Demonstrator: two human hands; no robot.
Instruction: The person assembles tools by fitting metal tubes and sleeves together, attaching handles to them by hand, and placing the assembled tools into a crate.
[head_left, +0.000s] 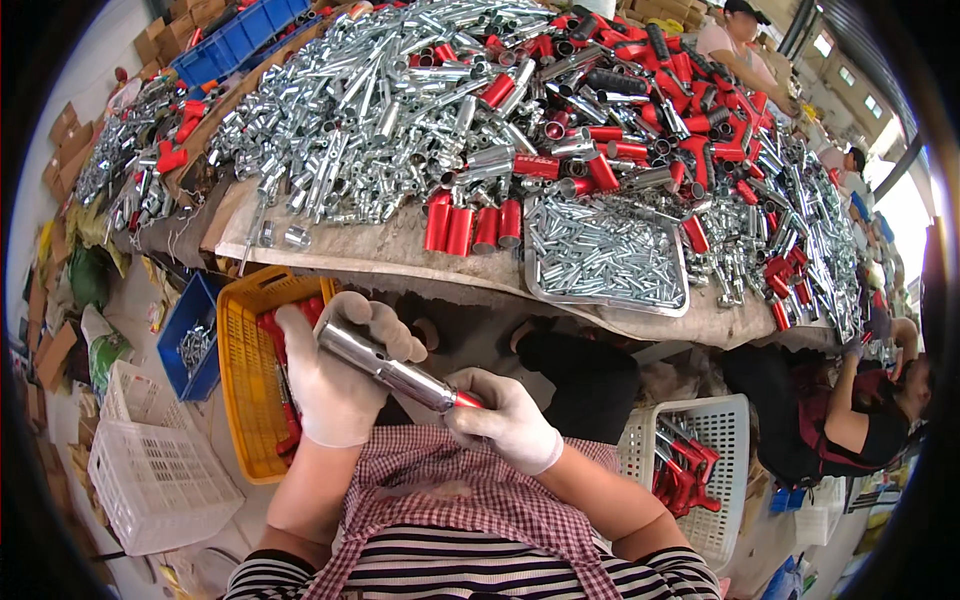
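A shiny chrome metal tube point(405, 378) with slots in its side slants across in front of my apron. My left hand point(335, 390), in a white glove, supports its upper left end, with the thumb to one side and the fingers curled behind. At the lower right end, a red part point(467, 400) shows next to the tube, and my gloved right hand point(508, 422) is closed round that end. The fingers of the right hand partly cover the join. Beyond both hands, several red cylinders point(461, 231) stand at the near edge of the worktable point(380, 248).
Heaped metal parts point(350, 110) and red-and-black handles point(690, 90) cover the table. A metal tray point(683, 300) holds small pins. Left are a yellow basket point(235, 400), blue bin point(178, 340) and white crate point(150, 480); right, a white basket point(735, 470). A co-worker point(850, 420) sits far right.
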